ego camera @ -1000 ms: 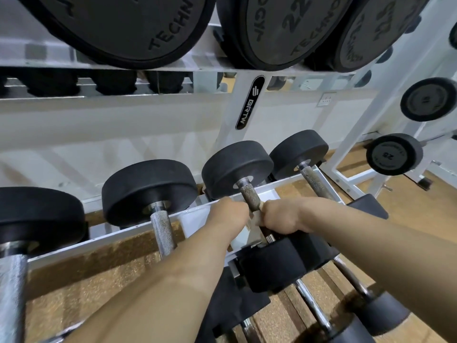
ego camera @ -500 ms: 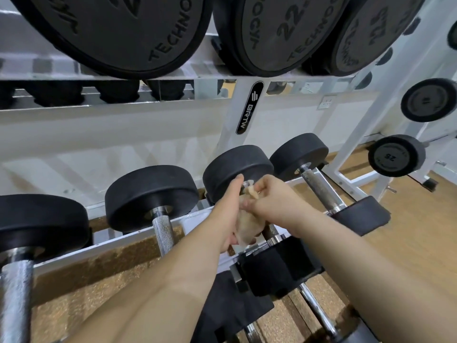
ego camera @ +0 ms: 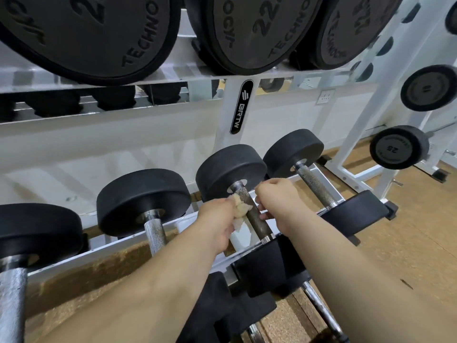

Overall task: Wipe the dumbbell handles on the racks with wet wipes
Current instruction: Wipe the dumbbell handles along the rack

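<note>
You are mid-wipe on a knurled dumbbell handle [ego camera: 256, 219] on the lower rack [ego camera: 103, 246]: your left hand [ego camera: 217, 219] grips the crumpled wet wipe [ego camera: 241, 210] against it, your right hand [ego camera: 279, 199] curls just beside it (holding or not, I cannot tell); next, probably, rub its whole length.

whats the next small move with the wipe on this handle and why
Probably slide the wet wipe down the handle toward the near head. The left hand holds it bunched against the handle's upper left side, by the far head, and the knurled length below is uncovered. The right hand sits at the handle's right side; whether it grips is unclear.
</note>
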